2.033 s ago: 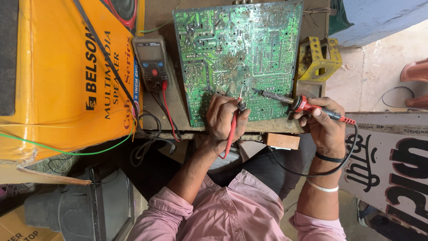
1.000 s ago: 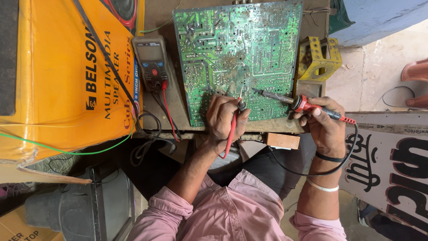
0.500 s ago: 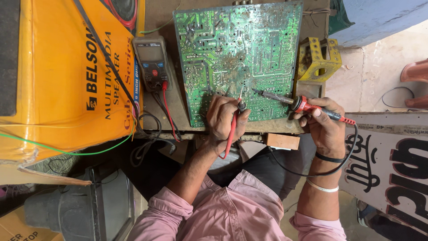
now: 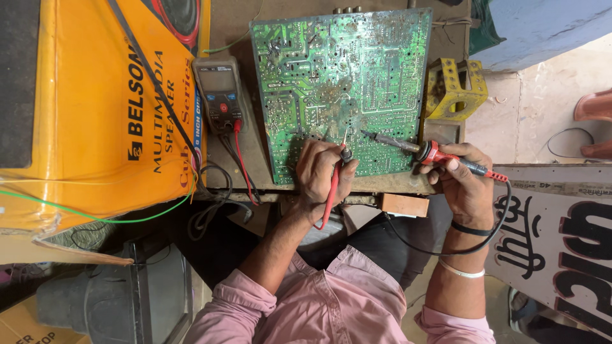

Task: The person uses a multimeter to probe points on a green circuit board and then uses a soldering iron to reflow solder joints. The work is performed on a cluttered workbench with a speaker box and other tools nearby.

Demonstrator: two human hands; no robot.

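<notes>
A large green circuit board lies solder side up on the workbench. My left hand rests on its near edge and grips a red multimeter probe whose tip touches the board. My right hand holds a soldering iron with a red and black handle. The iron's metal tip points left onto the board, close to the probe tip. A grey multimeter lies left of the board with red and black leads plugged in.
A big yellow speaker carton fills the left side, with a green wire across it. A yellow metal stand sits right of the board. A small wooden block sits at the bench edge. A white signboard lies at the right.
</notes>
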